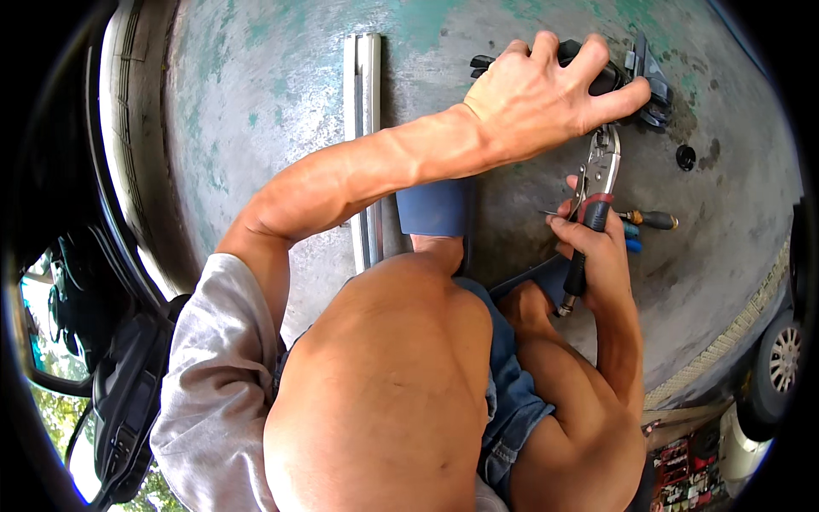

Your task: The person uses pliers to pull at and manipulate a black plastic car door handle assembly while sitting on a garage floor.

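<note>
On the floor ahead, black part: lies beneath my left hand.
Left fingers: bent, spread wide over it, apparently to steady it; contact is hidden, so I cannot tell whether they grip.
Pliers: my right hand wraps the handles, right hand low, nose pointing toward the part, probably for reach; I cannot see whether they bite.
Edges: left forearm crosses above the metal strip; screwdriver sits just right of my right hand.
Room: floor stretches between black cap and pale edging.
</note>
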Available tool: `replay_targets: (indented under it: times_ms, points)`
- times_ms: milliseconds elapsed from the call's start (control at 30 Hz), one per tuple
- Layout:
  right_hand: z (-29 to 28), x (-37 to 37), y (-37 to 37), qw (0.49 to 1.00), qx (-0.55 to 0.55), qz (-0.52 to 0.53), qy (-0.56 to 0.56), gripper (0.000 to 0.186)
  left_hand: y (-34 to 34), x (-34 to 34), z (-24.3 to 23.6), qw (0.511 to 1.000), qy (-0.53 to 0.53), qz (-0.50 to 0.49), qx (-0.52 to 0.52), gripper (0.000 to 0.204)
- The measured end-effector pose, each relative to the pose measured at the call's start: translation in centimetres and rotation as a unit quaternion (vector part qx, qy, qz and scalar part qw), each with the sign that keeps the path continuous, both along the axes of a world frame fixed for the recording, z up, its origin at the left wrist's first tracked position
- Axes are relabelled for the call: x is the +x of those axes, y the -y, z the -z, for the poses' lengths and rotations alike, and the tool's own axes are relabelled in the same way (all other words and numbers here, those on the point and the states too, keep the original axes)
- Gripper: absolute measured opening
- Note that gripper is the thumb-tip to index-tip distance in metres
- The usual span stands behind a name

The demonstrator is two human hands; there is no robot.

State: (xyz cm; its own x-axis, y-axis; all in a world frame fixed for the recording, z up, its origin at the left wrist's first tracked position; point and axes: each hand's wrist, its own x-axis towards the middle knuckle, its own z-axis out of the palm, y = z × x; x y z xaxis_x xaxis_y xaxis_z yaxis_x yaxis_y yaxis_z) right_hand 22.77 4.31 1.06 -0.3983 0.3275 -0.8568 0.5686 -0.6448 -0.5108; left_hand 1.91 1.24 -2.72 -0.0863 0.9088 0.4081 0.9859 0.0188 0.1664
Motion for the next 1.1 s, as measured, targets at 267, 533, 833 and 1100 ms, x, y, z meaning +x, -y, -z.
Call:
replay_targets:
  times_ms: [267,533,833,1100]
  points:
    - [1.0,-0.1,0.2,0.997,-0.016,-0.002,0.075,0.046,-0.6,0.8,2.1,0.999,-0.023,0.024,-0.007,0.051]
    - [4.8,-1.4,-0.5,0.998,0.061,-0.021,0.027,0.034,-0.7,-0.7,2.7,0.998,-0.027,0.003,-0.051,0.056]
    - [8.1,-1.4,1.4,0.973,0.164,-0.116,0.116,0.026,1.0,-0.1,6.0,0.990,-0.077,0.027,-0.112,0.074]
    - [6.5,-1.2,0.4,0.946,0.262,-0.159,0.102,0.032,1.0,-0.1,2.8,0.964,0.069,-0.057,-0.251,0.074]
